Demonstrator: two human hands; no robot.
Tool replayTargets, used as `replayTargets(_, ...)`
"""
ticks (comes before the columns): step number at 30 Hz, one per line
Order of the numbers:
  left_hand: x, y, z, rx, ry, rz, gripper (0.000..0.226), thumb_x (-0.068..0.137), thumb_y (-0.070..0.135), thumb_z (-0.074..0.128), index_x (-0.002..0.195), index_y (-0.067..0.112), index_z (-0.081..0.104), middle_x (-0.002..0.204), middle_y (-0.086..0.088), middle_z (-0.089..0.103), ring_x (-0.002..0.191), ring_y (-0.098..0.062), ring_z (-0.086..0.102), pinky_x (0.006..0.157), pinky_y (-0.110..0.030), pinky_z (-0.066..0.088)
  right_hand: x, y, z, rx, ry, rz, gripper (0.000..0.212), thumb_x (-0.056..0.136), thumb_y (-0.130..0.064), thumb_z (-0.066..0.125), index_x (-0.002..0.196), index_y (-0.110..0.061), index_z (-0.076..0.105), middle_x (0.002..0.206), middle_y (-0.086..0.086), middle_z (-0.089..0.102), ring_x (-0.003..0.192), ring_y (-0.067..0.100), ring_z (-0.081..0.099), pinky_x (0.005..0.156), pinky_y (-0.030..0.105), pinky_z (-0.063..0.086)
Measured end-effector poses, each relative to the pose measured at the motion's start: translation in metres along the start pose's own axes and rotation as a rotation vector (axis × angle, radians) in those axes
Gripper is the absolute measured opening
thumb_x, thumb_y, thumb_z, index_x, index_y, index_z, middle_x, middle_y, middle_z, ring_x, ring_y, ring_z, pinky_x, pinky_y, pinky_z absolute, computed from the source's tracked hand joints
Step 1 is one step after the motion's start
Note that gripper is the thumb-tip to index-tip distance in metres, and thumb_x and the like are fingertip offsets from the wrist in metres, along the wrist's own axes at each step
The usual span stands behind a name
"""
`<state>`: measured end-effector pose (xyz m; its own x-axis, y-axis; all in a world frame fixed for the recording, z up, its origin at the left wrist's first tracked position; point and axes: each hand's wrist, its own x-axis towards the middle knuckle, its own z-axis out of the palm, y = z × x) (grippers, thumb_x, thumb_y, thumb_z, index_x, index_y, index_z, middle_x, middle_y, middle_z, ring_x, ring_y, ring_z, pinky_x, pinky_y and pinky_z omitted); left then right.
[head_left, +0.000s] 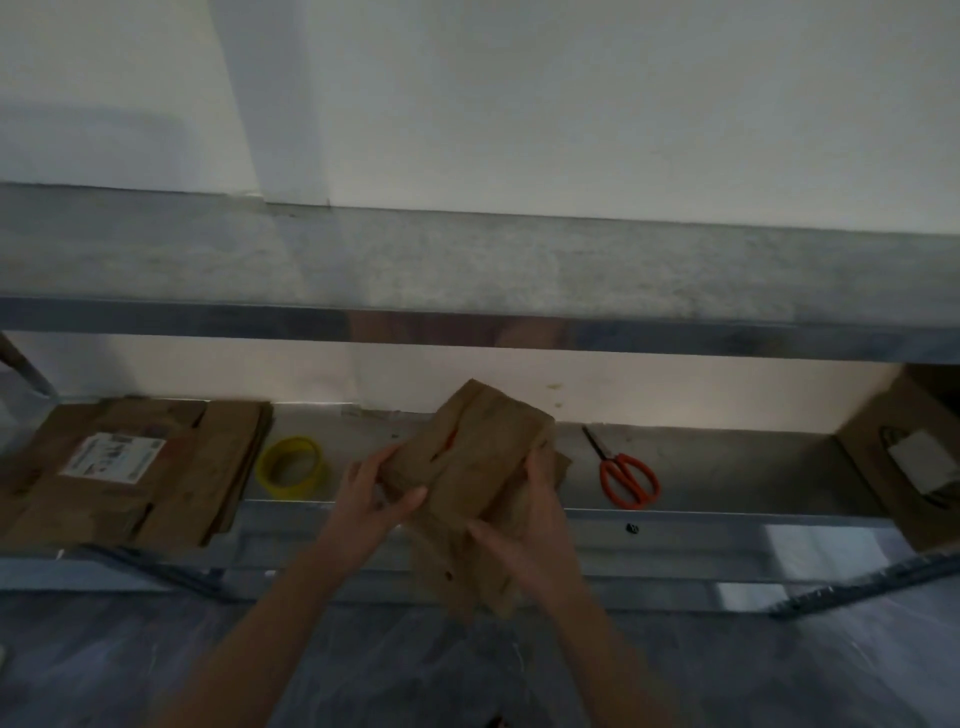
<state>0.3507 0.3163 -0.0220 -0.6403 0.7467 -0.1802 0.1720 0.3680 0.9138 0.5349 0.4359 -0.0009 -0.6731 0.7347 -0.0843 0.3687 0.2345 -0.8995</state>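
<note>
Clutching a crumpled brown paper parcel (483, 447) in both hands, just above the front rail (727, 525) of the lower shelf. Left grip (374, 499) wrapped round the parcel's near left corner, thumb laid across the paper, fingers curled behind. Right grip (524, 530) clamped on the right side, fingers bent over the edge and partly hidden by the wrapping. Parcel tilted, far end raised toward the wall (519, 104). Sliver of orange visible through a gap in the paper, too blurred to identify. Loose paper hanging below the hands, in front of the rail.

Around it on the shelf:
- **Far left:** a stack of flattened cardboard (171, 483) with a white label (117, 453) on top.
- **Just beside the stack:** a roll of yellow tape (292, 462) lying flat, near the left grip but apart from it.
- **To the right:** orange-handled scissors (626, 475), blades together and pointing toward the wall, clear of the parcel.
- **Farther right:** a cardboard box (878, 447) standing at the shelf's end.

Directly overhead, the upper shelf (467, 270), grey and dusty, closing in the space above the parcel. Below, a grey mottled floor (156, 675).
</note>
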Motion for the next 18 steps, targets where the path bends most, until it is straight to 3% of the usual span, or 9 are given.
replayTargets(2, -0.017, -0.005, 0.001, -0.180, 0.033, -0.006, 0.070, 0.071, 0.044, 0.077, 0.130, 0.027, 0.043, 0.127, 0.002, 0.046, 0.116, -0.008, 0.051, 0.084, -0.015, 0.049, 0.003, -0.001, -0.007, -0.001, -0.152, -0.026, 0.123, 0.062, -0.068, 0.076, 0.151, -0.044, -0.005, 0.155, -0.027, 0.006, 0.146, 0.004, 0.013, 0.121, 0.034, 0.017)
replayTargets(4, -0.029, -0.006, 0.008, -0.322, 0.048, -0.011, 0.064, 0.067, 0.034, 0.078, 0.122, 0.026, 0.045, 0.124, 0.003, 0.052, 0.113, -0.009, 0.055, 0.077, -0.014, 0.052, 0.009, 0.002, -0.011, -0.012, -0.267, -0.021, 0.131, 0.055, -0.068, 0.082, 0.149, -0.051, -0.007, 0.152, -0.032, 0.003, 0.144, 0.001, 0.010, 0.120, 0.035, 0.018)
replayTargets(7, -0.035, 0.000, 0.024, -0.314, 0.136, 0.040, 0.066, 0.061, 0.038, 0.081, 0.117, 0.032, 0.047, 0.117, 0.013, 0.056, 0.107, -0.005, 0.059, 0.077, -0.017, 0.054, 0.026, 0.005, -0.015, -0.083, -0.281, -0.045, 0.132, 0.051, -0.065, 0.085, 0.152, -0.045, 0.002, 0.160, -0.010, 0.014, 0.147, 0.014, 0.020, 0.119, 0.050, 0.026)
replayTargets(10, -0.024, 0.012, 0.031, -0.238, 0.125, 0.049, 0.079, 0.062, 0.049, 0.081, 0.128, 0.046, 0.038, 0.121, 0.022, 0.052, 0.108, 0.000, 0.057, 0.081, -0.023, 0.055, 0.038, 0.006, -0.023, -0.079, -0.289, -0.020, 0.128, 0.056, -0.053, 0.089, 0.153, -0.040, 0.008, 0.159, -0.005, 0.018, 0.144, 0.016, 0.026, 0.116, 0.051, 0.032)
replayTargets(14, 0.000, 0.017, 0.033, 0.006, 0.088, 0.044, 0.075, 0.074, 0.042, 0.077, 0.139, 0.037, 0.040, 0.133, 0.008, 0.043, 0.115, -0.011, 0.052, 0.097, -0.034, 0.051, 0.055, 0.015, -0.035, -0.057, -0.292, 0.032, 0.126, 0.058, -0.047, 0.088, 0.155, -0.034, 0.009, 0.158, -0.003, 0.016, 0.141, 0.016, 0.028, 0.117, 0.046, 0.032)
replayTargets(16, 0.009, 0.020, 0.036, 0.026, 0.059, 0.090, 0.069, 0.075, 0.035, 0.078, 0.135, 0.034, 0.044, 0.132, 0.007, 0.043, 0.111, -0.007, 0.052, 0.091, -0.019, 0.051, 0.064, 0.020, -0.043, 0.032, -0.322, 0.061, 0.121, 0.065, -0.030, 0.089, 0.155, -0.034, 0.009, 0.157, -0.001, 0.021, 0.138, 0.013, 0.031, 0.115, 0.038, 0.035)
replayTargets(18, 0.017, 0.025, 0.039, 0.051, 0.047, 0.104, 0.066, 0.073, 0.032, 0.081, 0.128, 0.035, 0.045, 0.130, 0.008, 0.044, 0.105, -0.002, 0.052, 0.078, -0.004, 0.047, 0.071, 0.023, -0.049, 0.087, -0.357, 0.065, 0.116, 0.071, -0.017, 0.086, 0.155, -0.034, 0.008, 0.154, 0.002, 0.024, 0.139, 0.016, 0.034, 0.114, 0.040, 0.037)
